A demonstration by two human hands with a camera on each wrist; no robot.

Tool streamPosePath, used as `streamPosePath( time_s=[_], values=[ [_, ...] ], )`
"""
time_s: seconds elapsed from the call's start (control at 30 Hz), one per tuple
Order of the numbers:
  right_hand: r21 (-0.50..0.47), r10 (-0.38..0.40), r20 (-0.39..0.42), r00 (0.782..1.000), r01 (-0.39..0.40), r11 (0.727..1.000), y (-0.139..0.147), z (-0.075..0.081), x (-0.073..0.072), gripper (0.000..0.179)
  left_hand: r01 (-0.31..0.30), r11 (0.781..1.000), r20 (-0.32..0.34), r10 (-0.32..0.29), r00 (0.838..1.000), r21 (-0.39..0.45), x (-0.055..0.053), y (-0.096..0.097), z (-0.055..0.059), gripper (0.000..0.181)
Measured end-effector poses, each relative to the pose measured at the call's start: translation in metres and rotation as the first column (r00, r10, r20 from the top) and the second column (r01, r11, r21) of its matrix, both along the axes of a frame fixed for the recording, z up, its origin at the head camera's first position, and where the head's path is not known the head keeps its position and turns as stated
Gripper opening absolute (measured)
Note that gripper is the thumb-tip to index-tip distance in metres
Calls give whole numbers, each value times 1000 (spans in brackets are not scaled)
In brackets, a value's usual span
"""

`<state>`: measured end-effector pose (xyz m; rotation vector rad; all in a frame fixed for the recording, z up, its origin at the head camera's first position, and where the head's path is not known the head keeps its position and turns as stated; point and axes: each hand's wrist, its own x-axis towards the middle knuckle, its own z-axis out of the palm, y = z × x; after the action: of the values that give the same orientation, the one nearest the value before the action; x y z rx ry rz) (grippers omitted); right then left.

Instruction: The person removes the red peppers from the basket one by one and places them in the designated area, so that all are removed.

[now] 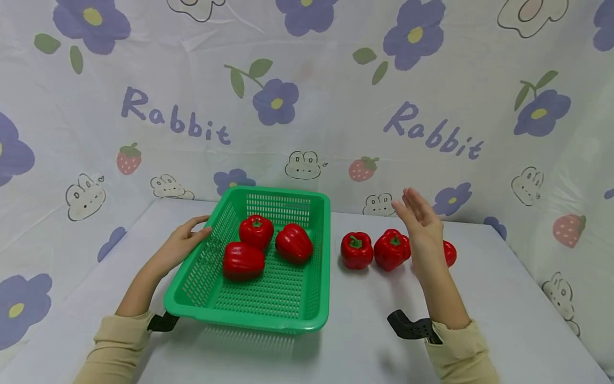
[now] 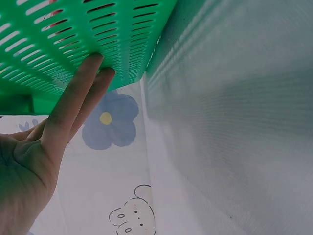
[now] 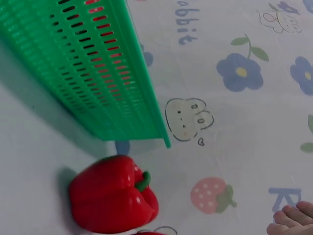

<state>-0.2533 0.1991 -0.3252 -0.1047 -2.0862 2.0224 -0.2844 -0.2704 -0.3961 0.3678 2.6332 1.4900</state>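
Observation:
A green plastic basket (image 1: 268, 306) with slotted walls stands on the table and holds three red bell peppers (image 1: 256, 232). My left hand (image 1: 179, 245) touches its left side near the rim; in the left wrist view, two straight fingers (image 2: 73, 105) lie against the outer wall. To the right of the basket, a red bell pepper (image 1: 357, 250) and another bell pepper (image 1: 392, 249) stand with green stems up. My right hand (image 1: 424, 234) is raised, fingers extended upward, holding nothing. It partly hides a third bell pepper (image 1: 450, 253) behind it.
The white table (image 1: 364, 341) backs onto a patterned cloth (image 1: 307, 69) with flowers, rabbits and strawberries. A black wrist mount (image 1: 163, 322) sits at the left cuff and another mount (image 1: 410, 325) at the right cuff.

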Motion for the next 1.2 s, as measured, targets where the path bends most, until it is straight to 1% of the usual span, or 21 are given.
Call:
streamPosePath(
  time_s=[0.2,0.37,0.53,0.7,0.93,1.2],
  values=[
    [-7,62,-36,997,-62,998,-13,2,-4,75,0,1000,-4,0,1000,5,0,0,0,65],
    [-2,94,-36,995,-94,996,-25,4,-7,74,-6,1000,-10,6,1000,-13,0,1,1,64],
    [4,123,-45,991,-123,992,-37,3,-12,73,-2,1000,-6,2,1000,-7,0,2,2,64],
    [11,139,-38,990,-139,990,-48,1,-18,71,5,1000,3,-5,1000,7,1,1,1,65],
    [6,169,-54,984,-169,986,-62,-1,-25,70,3,1000,1,-3,1000,11,1,1,1,65],
    [-3,176,-66,982,-177,984,-81,-1,-33,70,-9,1000,-13,9,1000,-23,1,1,0,64]
  ],
)
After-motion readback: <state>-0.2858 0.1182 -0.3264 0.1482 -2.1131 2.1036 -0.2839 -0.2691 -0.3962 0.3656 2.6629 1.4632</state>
